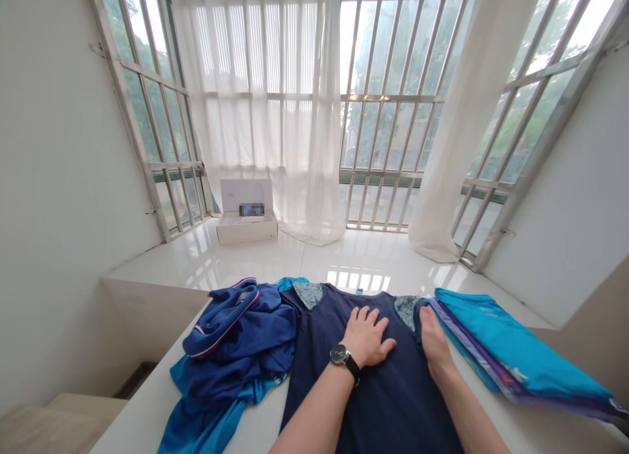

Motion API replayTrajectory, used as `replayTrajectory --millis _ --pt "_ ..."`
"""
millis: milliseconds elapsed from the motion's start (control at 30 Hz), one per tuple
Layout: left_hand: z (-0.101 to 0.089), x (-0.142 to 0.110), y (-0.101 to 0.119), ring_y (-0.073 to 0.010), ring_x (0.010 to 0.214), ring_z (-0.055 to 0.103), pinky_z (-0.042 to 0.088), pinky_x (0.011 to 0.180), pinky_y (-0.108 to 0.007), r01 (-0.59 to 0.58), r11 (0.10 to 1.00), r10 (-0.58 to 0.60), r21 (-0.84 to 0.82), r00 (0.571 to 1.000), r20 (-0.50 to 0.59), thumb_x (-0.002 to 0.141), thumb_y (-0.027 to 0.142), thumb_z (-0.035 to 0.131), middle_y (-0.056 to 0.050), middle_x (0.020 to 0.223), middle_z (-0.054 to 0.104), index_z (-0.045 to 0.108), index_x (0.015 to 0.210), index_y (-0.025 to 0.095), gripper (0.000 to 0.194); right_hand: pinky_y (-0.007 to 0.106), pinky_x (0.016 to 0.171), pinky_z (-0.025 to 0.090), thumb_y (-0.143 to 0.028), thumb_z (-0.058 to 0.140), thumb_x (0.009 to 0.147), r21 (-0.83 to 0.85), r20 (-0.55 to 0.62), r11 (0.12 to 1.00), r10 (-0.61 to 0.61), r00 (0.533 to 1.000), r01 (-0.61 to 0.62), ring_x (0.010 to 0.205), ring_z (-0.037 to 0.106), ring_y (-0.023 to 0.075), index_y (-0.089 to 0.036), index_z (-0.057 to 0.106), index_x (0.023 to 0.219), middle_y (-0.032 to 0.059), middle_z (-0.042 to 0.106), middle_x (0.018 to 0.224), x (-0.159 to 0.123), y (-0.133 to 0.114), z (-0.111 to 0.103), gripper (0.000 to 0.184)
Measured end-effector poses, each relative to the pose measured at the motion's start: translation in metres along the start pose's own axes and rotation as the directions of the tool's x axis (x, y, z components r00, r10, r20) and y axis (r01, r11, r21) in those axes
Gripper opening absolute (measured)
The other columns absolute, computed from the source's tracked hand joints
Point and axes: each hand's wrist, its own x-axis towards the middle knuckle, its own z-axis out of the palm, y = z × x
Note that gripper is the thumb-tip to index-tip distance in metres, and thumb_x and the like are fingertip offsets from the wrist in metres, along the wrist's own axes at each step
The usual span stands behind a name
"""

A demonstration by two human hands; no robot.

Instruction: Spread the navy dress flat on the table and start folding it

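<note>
Left hand (367, 336) lies flat and open on the navy shirt (383, 388); right hand (435, 342), edge-on beside it, also open. Shirt's lower part is cut off.

navy shirt (388, 388), patterned shoulders, spread flat on white table

A heap of blue clothes (236, 349) crowds the frame's lower left, and folded turquoise garments (521, 359) block the lower right. Between them lies only the navy shirt (393, 395); bare tabletop (142, 415) shows at the bottom-left edge.
</note>
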Motion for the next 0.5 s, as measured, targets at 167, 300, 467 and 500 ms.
replayTrajectory --millis 167,300,467,500 --pt "-0.001 0.002 0.0 -0.0361 0.14 0.035 0.022 0.119 -0.053 0.007 0.999 -0.009 0.042 0.999 0.041 0.093 0.046 0.043 -0.024 0.141 0.053 0.061 0.13 0.006 0.057 0.045 0.124 0.015 -0.07 0.046 0.084 -0.347 0.463 0.844 -0.224 0.857 0.408 0.148 0.029 0.0282 -0.011 0.04 0.148 0.0154 0.036 0.159 -0.03 0.001 0.025 0.088" --pt "-0.002 0.003 0.001 -0.0342 0.139 0.038 0.024 0.119 -0.049 0.046 0.999 -0.046 0.026 0.999 0.018 0.094 0.04 0.041 -0.022 0.145 0.049 0.058 0.133 0.006 0.055 0.048 0.123 0.021 -0.068 0.034 0.09 -0.425 0.505 0.772 -0.232 0.831 0.474 0.146 0.032 0.0281 -0.012 0.038 0.149 0.0166 0.038 0.157 -0.031 0.01 0.024 0.082" --pt "-0.017 0.006 -0.002 -0.0299 0.135 0.044 0.032 0.116 -0.044 0.119 0.993 -0.12 0.01 0.993 0.012 0.095 0.036 0.042 -0.016 0.145 0.052 0.055 0.136 0.012 0.049 0.043 0.123 0.021 -0.06 0.024 0.093 -0.562 0.507 0.689 -0.149 0.849 0.457 0.147 0.03 0.0253 -0.007 0.037 0.149 0.016 0.037 0.158 -0.023 0.022 0.017 0.077" --pt "-0.024 0.007 -0.006 -0.0287 0.134 0.045 0.034 0.114 -0.042 0.131 0.991 -0.131 0.013 0.991 0.024 0.095 0.036 0.044 -0.015 0.144 0.053 0.056 0.135 0.014 0.048 0.043 0.124 0.02 -0.059 0.023 0.093 -0.603 0.525 0.644 -0.123 0.842 0.47 0.148 0.029 0.026 -0.005 0.037 0.149 0.0168 0.035 0.158 -0.023 0.023 0.017 0.078"
